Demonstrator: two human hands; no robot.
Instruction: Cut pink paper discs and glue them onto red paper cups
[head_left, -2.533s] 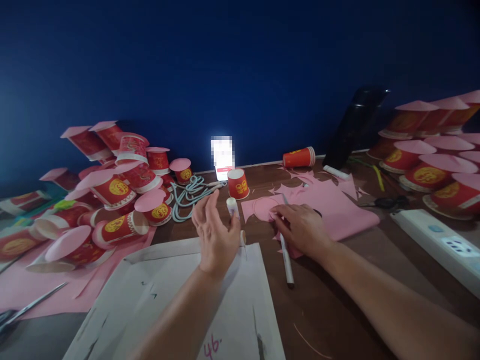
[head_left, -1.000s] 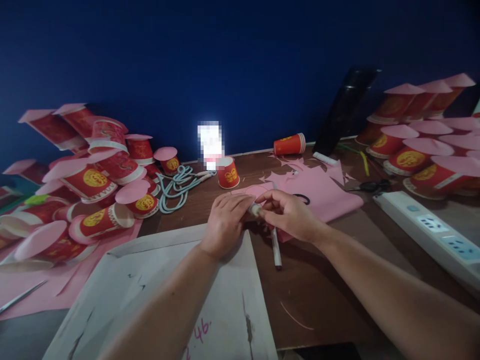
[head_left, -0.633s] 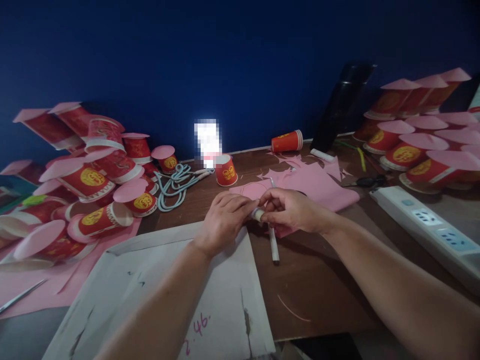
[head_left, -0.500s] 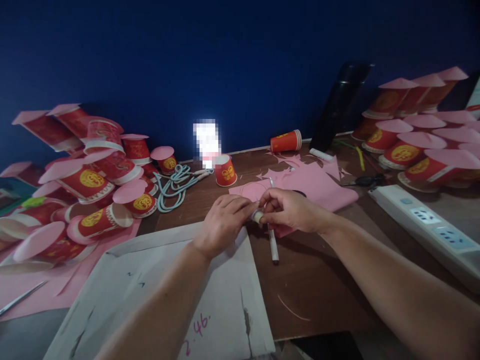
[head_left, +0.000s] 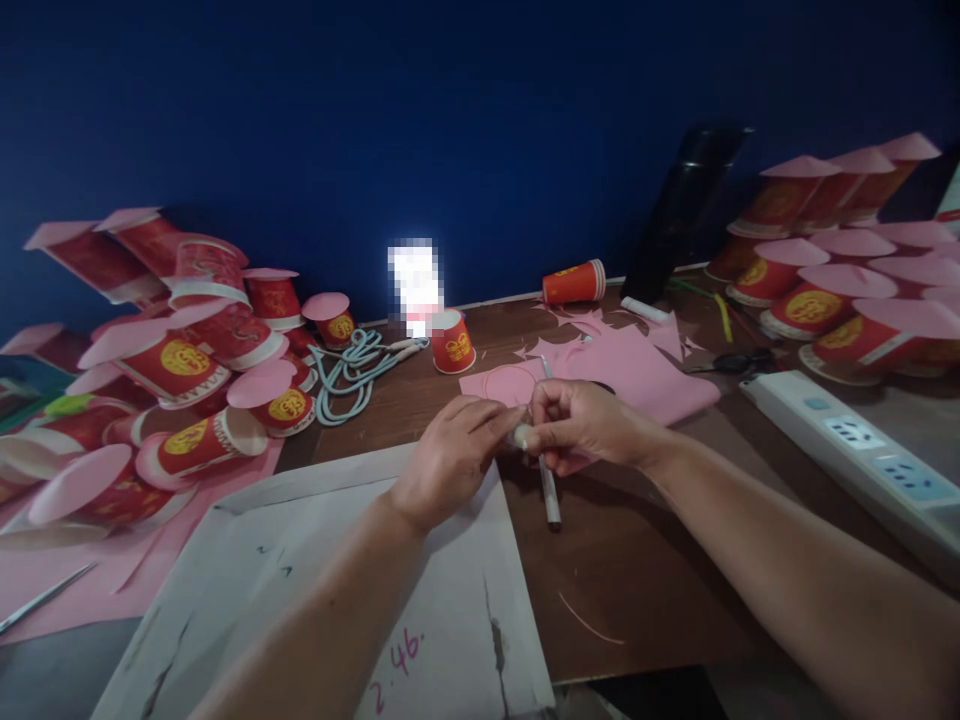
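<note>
Above the table, in the middle of the head view, my two hands meet at a small pale roll (head_left: 521,436). Its exact kind I cannot make out. My left hand (head_left: 454,455) is closed, its fingertips against the roll's left side. My right hand (head_left: 585,425) pinches the roll from the right between thumb and fingers. Under the right hand a slim white pen (head_left: 551,500) lies on the table, partly covered. Behind it are cut sheets of pink paper (head_left: 645,370). A red paper cup (head_left: 454,345) stands upside down beyond my left hand.
Red cups with pink paper tops (head_left: 180,360) are piled at left; more such cups (head_left: 814,300) stand at right. A white power strip (head_left: 847,440), black scissors (head_left: 739,362), a dark bottle (head_left: 682,210), a coiled cable (head_left: 349,375) and a large white board (head_left: 315,560) surround my hands.
My right-hand fingers have shifted slightly around the small pale roll, which now shows less. The view has moved a little; the other things lie as before.
</note>
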